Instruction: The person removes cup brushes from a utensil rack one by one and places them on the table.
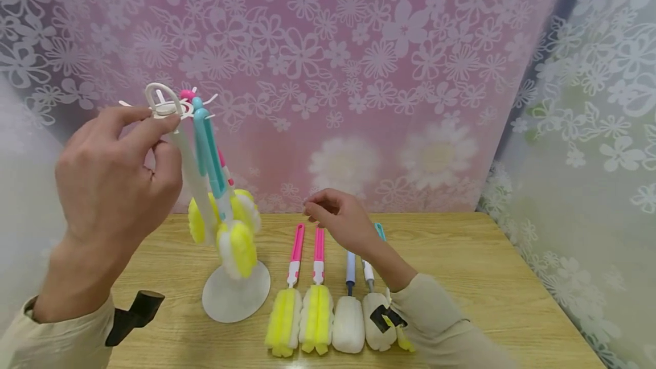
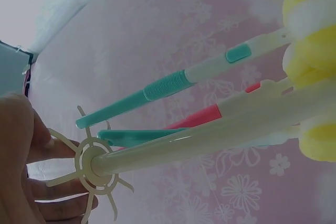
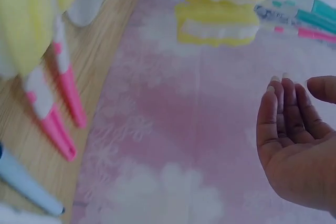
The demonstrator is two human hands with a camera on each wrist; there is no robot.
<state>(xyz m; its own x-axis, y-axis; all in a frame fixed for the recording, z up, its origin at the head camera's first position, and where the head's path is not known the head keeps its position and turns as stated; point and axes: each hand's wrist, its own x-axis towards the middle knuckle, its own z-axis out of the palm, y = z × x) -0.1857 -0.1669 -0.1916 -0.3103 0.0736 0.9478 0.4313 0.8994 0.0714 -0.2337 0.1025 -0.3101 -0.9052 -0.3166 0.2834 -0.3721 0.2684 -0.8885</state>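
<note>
Pinched rack (image 1: 192, 181) in left grip (image 1: 123, 169); held right grip (image 1: 342, 215) empty, loosely curled, nearer pink brushes (image 1: 318, 295), close by handles (image 1: 297, 244) pointed lengthwise away.

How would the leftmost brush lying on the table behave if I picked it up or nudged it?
Its pink handle looks like plastic, so probably stiff. The yellow-and-white head looks like foam, so the brush likely feels light and squashy there. The head's ridges would probably discourage rolling.
</note>
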